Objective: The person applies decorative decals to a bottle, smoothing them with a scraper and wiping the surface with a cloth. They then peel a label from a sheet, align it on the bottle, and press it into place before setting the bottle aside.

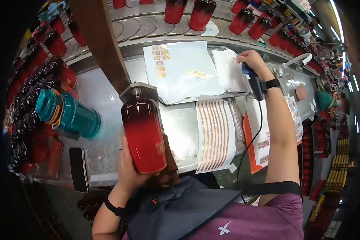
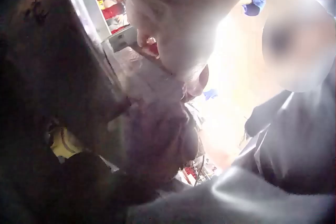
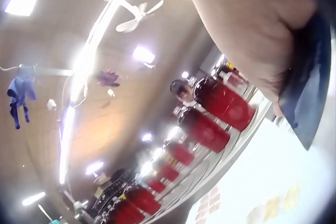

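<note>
Shiny metal desk (image 1: 104, 156), loads going on. Your left hand (image 1: 130, 170) grips the glossy black-to-red bottle (image 1: 142, 134) low, centre-left of the frame; keep it steady, palm off the gold print (image 1: 160, 148). Your right hand (image 1: 255, 64), upper right, has fingers curled round a dark blue flat piece (image 3: 310, 87); go light near the small white sheet (image 1: 228, 76). Can't tell if the fingertips touch it; left wrist view's murky.
</note>
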